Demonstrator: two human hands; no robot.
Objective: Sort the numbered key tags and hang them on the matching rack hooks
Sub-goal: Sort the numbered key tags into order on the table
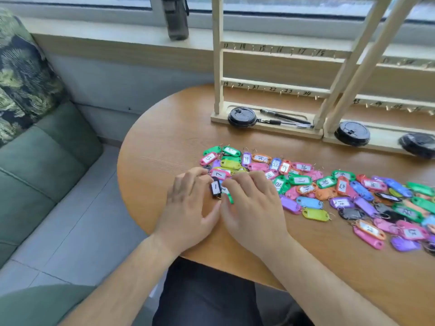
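Head view: left hand [188,209], right hand [255,208] flanking black tag [216,188], grip unclear; tag pile [308,202] alongside, rack [217,67], lids [242,116] beyond.

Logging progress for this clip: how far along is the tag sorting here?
Done: nothing hung; the visible hooks on the rack are bare. In hand: the left hand and right hand work around the black tag marked 1; grip unclear. Left: the whole spread of key tags on the table needs sorting and hanging.
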